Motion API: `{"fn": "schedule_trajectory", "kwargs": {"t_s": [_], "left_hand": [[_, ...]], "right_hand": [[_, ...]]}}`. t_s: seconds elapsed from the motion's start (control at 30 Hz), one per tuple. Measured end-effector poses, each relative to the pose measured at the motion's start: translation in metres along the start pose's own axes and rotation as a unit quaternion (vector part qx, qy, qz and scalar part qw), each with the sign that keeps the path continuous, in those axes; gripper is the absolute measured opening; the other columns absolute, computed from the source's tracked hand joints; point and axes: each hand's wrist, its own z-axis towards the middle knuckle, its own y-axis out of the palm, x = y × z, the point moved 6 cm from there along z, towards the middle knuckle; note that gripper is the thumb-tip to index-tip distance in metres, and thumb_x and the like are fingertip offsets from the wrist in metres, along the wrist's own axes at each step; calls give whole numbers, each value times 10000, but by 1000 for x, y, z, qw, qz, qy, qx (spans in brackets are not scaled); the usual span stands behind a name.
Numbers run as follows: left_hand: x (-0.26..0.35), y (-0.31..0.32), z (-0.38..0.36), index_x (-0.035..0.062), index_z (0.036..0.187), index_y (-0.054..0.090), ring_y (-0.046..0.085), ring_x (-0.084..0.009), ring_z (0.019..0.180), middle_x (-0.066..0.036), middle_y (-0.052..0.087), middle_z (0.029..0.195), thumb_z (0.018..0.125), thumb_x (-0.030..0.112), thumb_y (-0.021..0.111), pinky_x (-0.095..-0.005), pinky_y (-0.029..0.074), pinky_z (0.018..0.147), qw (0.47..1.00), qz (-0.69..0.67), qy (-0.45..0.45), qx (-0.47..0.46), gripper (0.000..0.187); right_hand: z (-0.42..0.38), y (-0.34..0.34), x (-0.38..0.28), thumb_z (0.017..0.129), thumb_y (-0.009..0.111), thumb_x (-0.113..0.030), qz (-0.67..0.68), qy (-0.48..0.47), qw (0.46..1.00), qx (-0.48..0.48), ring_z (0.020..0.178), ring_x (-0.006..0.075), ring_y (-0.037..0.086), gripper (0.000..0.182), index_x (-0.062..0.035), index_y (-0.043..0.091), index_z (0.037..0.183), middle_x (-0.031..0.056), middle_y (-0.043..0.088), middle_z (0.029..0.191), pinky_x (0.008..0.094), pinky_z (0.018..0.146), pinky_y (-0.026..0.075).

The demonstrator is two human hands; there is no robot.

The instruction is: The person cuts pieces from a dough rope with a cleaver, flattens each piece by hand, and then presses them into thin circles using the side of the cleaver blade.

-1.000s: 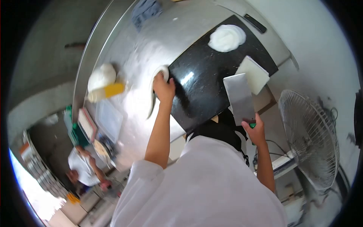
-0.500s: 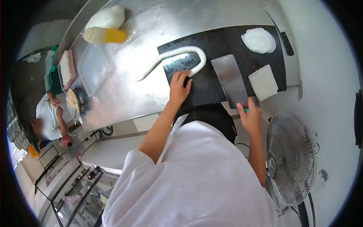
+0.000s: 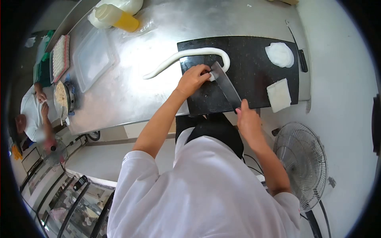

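Note:
A long white rope of dough (image 3: 198, 51) curves over the black board (image 3: 252, 51), its thin tail lying on the steel table to the left. My left hand (image 3: 194, 81) has its fingers curled round the near end of the dough, by the board's left side. My right hand (image 3: 249, 119) grips the handle of a cleaver (image 3: 228, 88). The blade stands tilted on edge, its tip end right at the dough beside my left fingertips. Part of the dough's end is hidden behind the fingers and blade.
On the board's right lie a round white pile (image 3: 279, 54) and a folded white cloth (image 3: 279, 95). A long black-handled tool (image 3: 303, 59) lies beyond. At left are a clear plastic lid (image 3: 93, 59) and a squeeze bottle (image 3: 127, 22). A fan (image 3: 301, 162) stands right; a co-worker (image 3: 33, 105) is far left.
My right hand has swung the cleaver left, from lying flat on the board to on edge at the dough's end. My left fingers have closed more around that end. The view has shifted.

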Motion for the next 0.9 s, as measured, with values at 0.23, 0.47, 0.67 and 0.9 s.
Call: {"fn": "schedule_trajectory", "kwargs": {"t_s": [0.23, 0.47, 0.67, 0.9], "left_hand": [[-11, -20, -13, 45, 1004, 602, 591, -389, 1002, -174, 616, 1090, 831, 14, 716, -459, 471, 870, 972, -53, -188, 131, 210], [-29, -107, -107, 71, 1058, 586, 578, -355, 999, -134, 603, 1004, 815, 38, 747, -431, 450, 898, 938, -135, -259, 188, 294], [-50, -147, -213, 81, 1080, 563, 598, -312, 919, -140, 598, 949, 816, -19, 723, -410, 469, 800, 913, -131, -327, 205, 325], [-110, -123, -289, 104, 1133, 560, 514, -118, 615, -27, 564, 816, 988, 82, 472, -278, 456, 546, 576, -438, -520, 455, 171]], "right_hand": [[32, 34, -52, 1005, 604, -222, 87, 17, 989, 120, 732, 465, 689, 313, -5, 488, 1198, 257, 681, 767, 548, 648, 529], [-50, 118, -13, 971, 685, -191, 311, 83, 928, 188, 952, 267, 656, 416, 49, 558, 1286, 179, 675, 1083, 382, 839, 521], [-92, 164, -11, 988, 680, -184, 435, 153, 858, 225, 834, 205, 616, 475, 43, 499, 1365, 139, 649, 1069, 297, 666, 511], [-135, 170, -43, 956, 720, -229, 412, 220, 844, 264, 922, 197, 610, 547, 78, 498, 1351, 143, 636, 1081, 312, 706, 508]]}}
